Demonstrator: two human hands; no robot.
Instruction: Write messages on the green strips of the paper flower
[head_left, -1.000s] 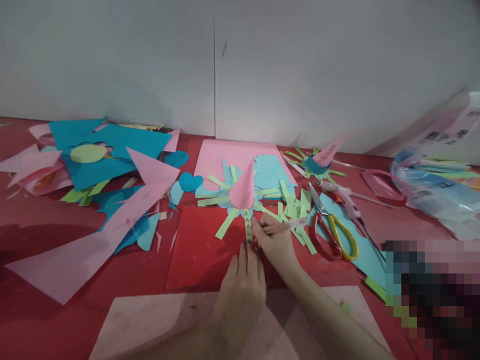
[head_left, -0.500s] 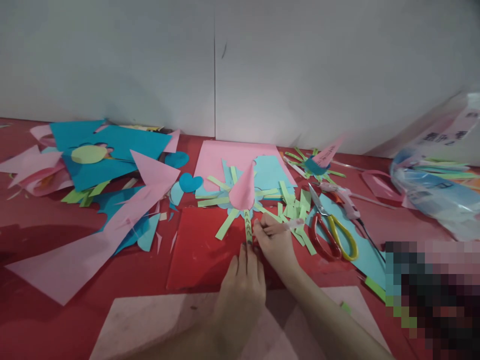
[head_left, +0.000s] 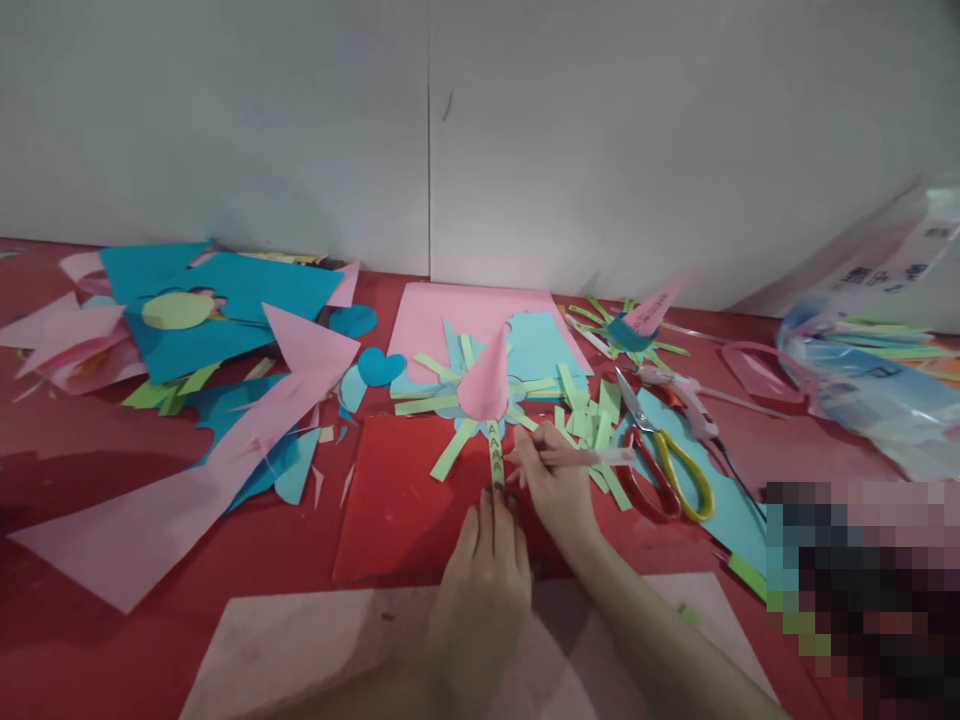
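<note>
Lettered green strip (head_left: 495,452) lies over the red sheet (head_left: 409,500), its long axis running from the pink cone (head_left: 485,385) to the left hand (head_left: 489,560), whose outstretched fingers rest at its near end. Just right of it, the right hand (head_left: 553,485) clasps a pen (head_left: 589,457) in its fingers.

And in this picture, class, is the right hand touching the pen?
Touching. The head view shows the right hand closed around the pen, whose pale barrel sticks out of the grip toward the scissors.
</note>
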